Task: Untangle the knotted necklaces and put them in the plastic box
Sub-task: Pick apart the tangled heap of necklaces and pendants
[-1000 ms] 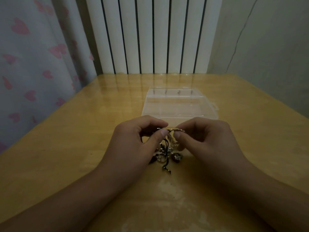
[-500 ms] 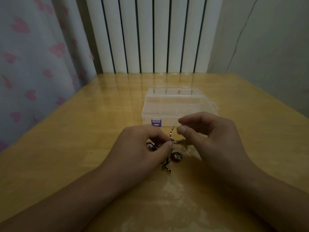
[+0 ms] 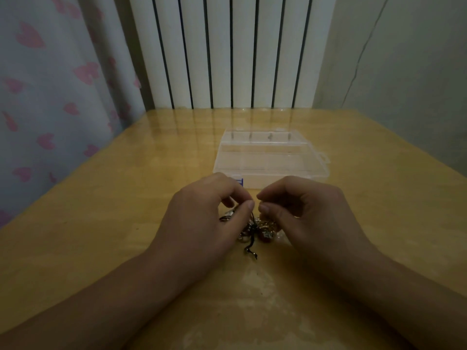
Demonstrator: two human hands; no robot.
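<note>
A knotted bundle of necklaces [image 3: 255, 232], with dark cords, metal chain and small pendants, lies on the wooden table [image 3: 101, 210] between my hands. My left hand [image 3: 199, 221] curls over its left part, thumb and fingers pinching a strand. My right hand [image 3: 305, 213] curls over the right part and pinches a chain piece near its thumb tip. A black cord end trails toward me. Just beyond my hands stands the clear plastic box [image 3: 270, 157], lid closed, with a small blue label at its front left.
A white ribbed radiator [image 3: 227, 51] rises behind the table's far edge. A curtain with pink hearts [image 3: 50, 92] hangs at the left, and a grey wall is at the right. Worn pale patches mark the table near me.
Both hands have lowered and come closer together over the bundle. The chain strand that was lifted between the fingertips is down at the heap again.
</note>
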